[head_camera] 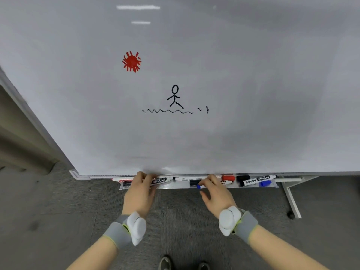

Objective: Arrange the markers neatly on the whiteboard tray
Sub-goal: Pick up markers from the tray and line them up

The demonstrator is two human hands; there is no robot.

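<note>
Two markers lie lengthwise along the tray, one pinched in each grip: black-labelled marker by left hand, blue-capped marker by right hand.

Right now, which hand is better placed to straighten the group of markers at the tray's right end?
Probably the right hand. It is at the tray nearest those markers, fingers on a blue-capped marker. The left hand is farther left, on a black WHITEBOARD marker.

Glossy smooth whiteboard, brushed-metal tray, shiny plastic markers, rough matt grey carpet.
</note>
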